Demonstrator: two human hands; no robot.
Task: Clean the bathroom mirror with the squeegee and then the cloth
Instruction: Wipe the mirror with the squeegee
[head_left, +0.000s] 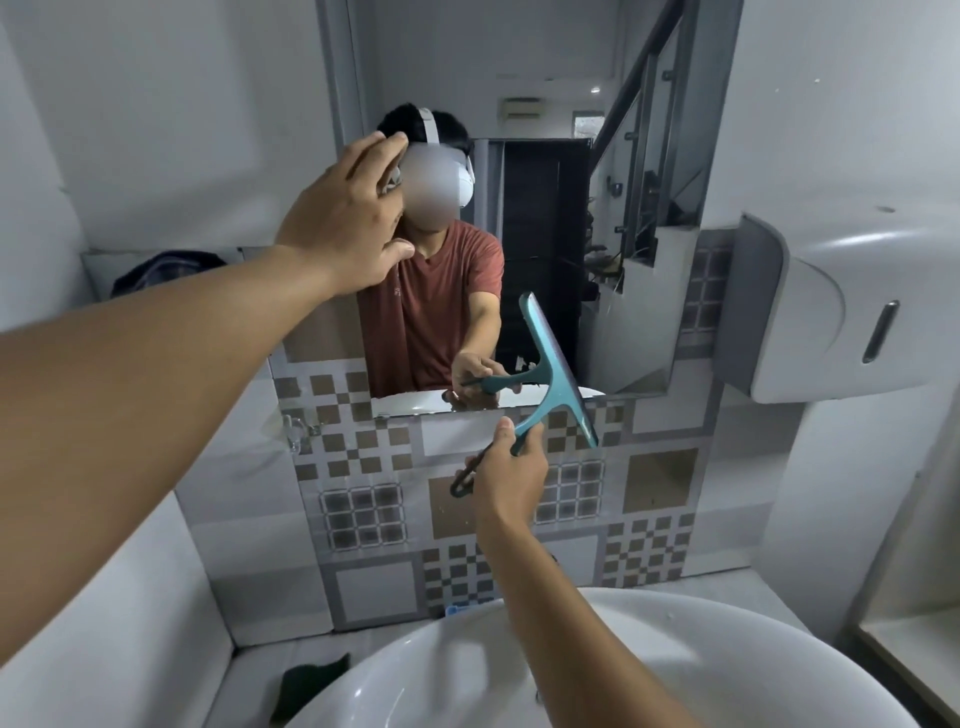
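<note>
The mirror (545, 208) hangs on the wall above the sink. My right hand (511, 475) grips the dark handle of a teal squeegee (553, 371), whose blade stands tilted across the mirror's lower edge. My left hand (345, 218) is raised with fingers spread, flat against or very near the mirror's upper left part, holding nothing. A dark green cloth (311, 686) lies on the ledge left of the sink.
A white round sink (441, 670) fills the bottom. Patterned tiles (363, 514) cover the wall under the mirror. A white paper dispenser (852, 306) juts out at right. A small clear hook (298, 431) sticks to the tiles at left.
</note>
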